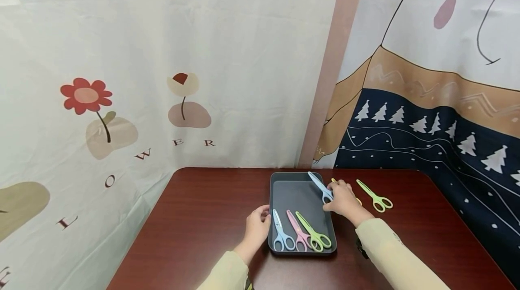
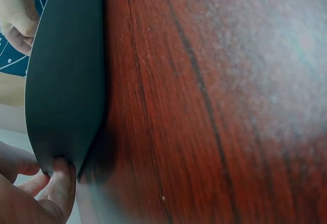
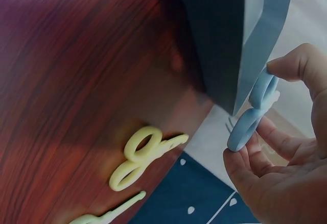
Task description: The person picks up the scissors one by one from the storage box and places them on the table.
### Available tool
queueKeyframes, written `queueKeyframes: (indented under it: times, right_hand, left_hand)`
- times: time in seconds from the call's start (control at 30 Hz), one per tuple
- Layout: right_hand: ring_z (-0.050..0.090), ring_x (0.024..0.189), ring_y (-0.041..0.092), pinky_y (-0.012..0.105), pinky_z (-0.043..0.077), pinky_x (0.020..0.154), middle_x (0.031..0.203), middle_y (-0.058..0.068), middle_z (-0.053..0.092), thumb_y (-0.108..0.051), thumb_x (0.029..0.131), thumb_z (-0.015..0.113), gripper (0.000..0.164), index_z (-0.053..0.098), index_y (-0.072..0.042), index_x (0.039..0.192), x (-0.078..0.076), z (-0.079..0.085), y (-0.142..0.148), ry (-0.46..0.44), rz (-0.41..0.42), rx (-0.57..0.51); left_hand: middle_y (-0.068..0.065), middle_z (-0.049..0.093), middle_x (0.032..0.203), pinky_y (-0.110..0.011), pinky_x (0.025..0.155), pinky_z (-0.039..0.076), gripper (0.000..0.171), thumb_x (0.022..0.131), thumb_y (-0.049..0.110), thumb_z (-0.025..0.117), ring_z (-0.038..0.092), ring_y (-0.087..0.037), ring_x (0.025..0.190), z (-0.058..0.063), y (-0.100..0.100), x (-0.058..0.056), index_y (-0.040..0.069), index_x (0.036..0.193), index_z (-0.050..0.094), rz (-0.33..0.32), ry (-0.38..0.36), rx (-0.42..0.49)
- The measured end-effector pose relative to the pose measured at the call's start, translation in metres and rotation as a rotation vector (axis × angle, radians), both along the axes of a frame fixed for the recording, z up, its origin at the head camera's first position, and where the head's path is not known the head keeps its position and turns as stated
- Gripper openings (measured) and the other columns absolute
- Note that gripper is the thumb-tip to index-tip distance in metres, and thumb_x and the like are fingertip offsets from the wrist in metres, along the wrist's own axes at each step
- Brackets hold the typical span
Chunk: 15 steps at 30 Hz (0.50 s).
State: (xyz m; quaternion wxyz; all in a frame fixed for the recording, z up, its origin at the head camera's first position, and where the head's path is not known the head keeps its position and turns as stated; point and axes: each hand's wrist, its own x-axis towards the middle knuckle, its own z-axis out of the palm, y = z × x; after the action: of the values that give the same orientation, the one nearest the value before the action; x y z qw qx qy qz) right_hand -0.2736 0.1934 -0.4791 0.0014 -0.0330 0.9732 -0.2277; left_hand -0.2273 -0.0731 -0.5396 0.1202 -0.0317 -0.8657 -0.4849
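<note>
My right hand (image 1: 343, 198) pinches a pair of light blue scissors (image 1: 321, 187) by the finger loops, over the tray's far right part. In the right wrist view the blue loops (image 3: 263, 89) sit between thumb and fingers, beside the tray's wall. At the tray's left edge, my left hand (image 1: 257, 229) holds the rim of the dark grey tray (image 1: 284, 199); the left wrist view shows one fingertip on its outer wall (image 2: 66, 81). Inside the tray's near end lie blue scissors (image 1: 281, 236), pink scissors (image 1: 299, 233) and green scissors (image 1: 314, 236), blades pointing away.
Yellow scissors (image 3: 145, 155) lie on the table right of the tray, mostly hidden behind my right hand in the head view. Farther right are green scissors (image 1: 374, 197). The brown wooden table (image 1: 195, 217) ends at patterned curtains (image 1: 252, 55).
</note>
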Motion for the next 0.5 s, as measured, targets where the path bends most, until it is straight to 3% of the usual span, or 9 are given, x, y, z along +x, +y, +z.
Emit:
queueKeyframes:
  times: [0.5]
  right_hand:
    - [0.043, 0.09, 0.032, 0.04, 0.041, 0.071, 0.101, 0.019, 0.051, -0.022, 0.063, 0.08, 0.059, 0.058, 0.005, 0.111, -0.001, -0.003, 0.037, 0.035, -0.006, 0.058]
  left_hand:
    - [-0.012, 0.067, 0.088, -0.025, 0.065, 0.054, 0.025, 0.085, -0.004, 0.061, 0.067, -0.021, 0.076, 0.0, 0.001, -0.001, -0.003, 0.109, 0.065, 0.006, -0.015, 0.004]
